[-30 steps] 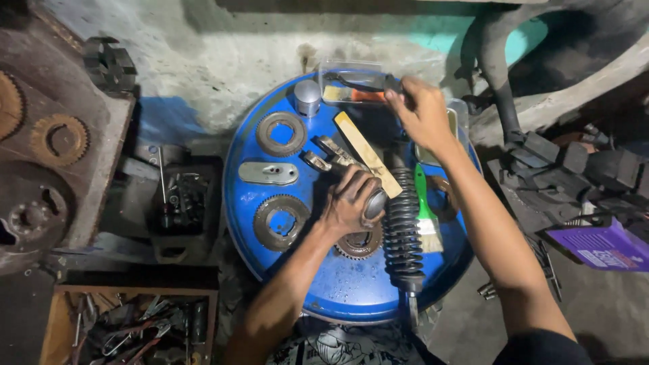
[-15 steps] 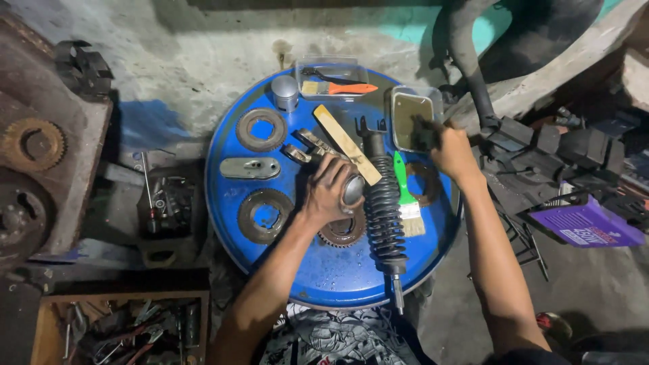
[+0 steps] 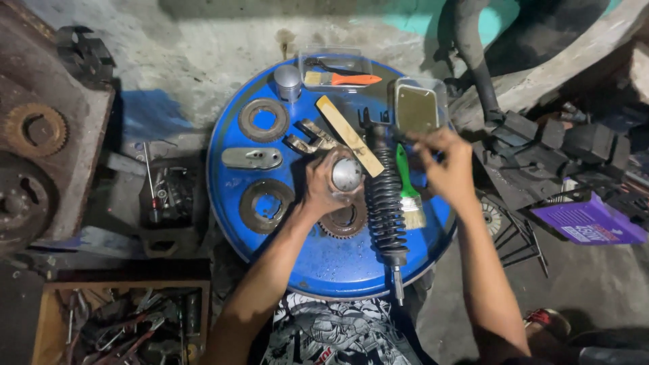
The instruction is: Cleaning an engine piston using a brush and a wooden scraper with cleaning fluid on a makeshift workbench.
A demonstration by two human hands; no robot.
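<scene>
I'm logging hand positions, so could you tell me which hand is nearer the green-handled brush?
Right. The right hand hovers just beside the green-handled brush, while the left hand grips a round metal part beyond the black spring.

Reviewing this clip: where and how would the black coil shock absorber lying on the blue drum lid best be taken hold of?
Probably around the coil's middle, hand coming from above. The shock absorber lies flat on the drum lid. From its right, a green-handled brush lies close; on its left the left hand holds a silver cylinder. The thin rod end gives less grip.

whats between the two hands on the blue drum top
In the head view, a black coil shock absorber and a green-handled brush lie between the left hand and right hand.
</scene>
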